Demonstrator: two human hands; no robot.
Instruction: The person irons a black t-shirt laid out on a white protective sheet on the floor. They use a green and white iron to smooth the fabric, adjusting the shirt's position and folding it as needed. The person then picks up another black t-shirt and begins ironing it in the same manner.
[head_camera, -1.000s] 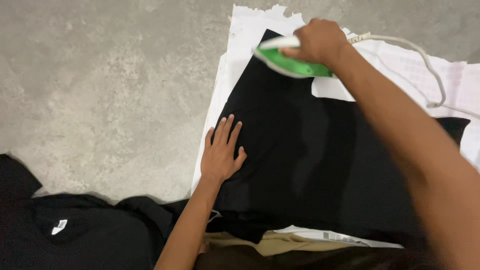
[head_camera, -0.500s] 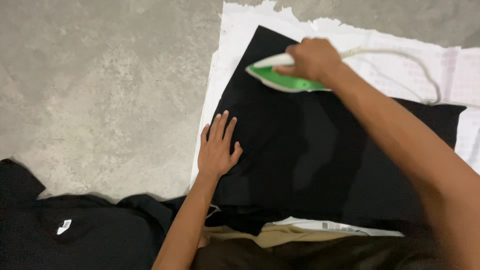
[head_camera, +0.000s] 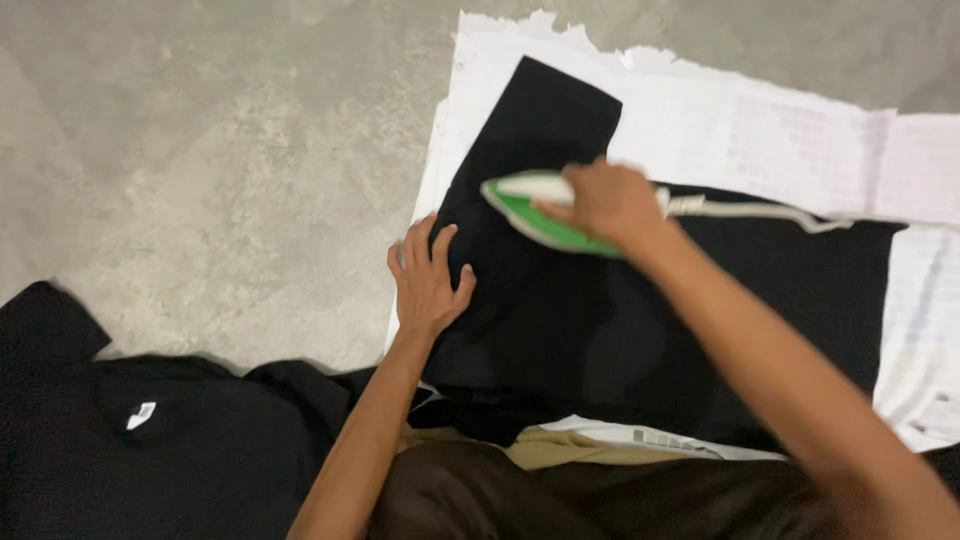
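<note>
A heap of crumpled black clothing (head_camera: 150, 440) lies on the grey concrete floor (head_camera: 200, 150) at near left, cut off by the frame edge. Right of it, the left hand (head_camera: 428, 282) rests flat, fingers spread and gripping nothing, on the left edge of the flat black fabric garment (head_camera: 600, 330), which is spread over white paper sheets (head_camera: 740, 120). Further right, the right hand (head_camera: 605, 203) is closed around the handle of the green-and-white electric iron (head_camera: 535, 205), hiding most of its body; the iron sits on the garment's far part, its white cord (head_camera: 770, 212) trailing right.

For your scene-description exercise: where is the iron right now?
In the head view, the green and white iron sits centre-frame on the black garment, gripped by the right hand, beyond the flat left hand.
</note>
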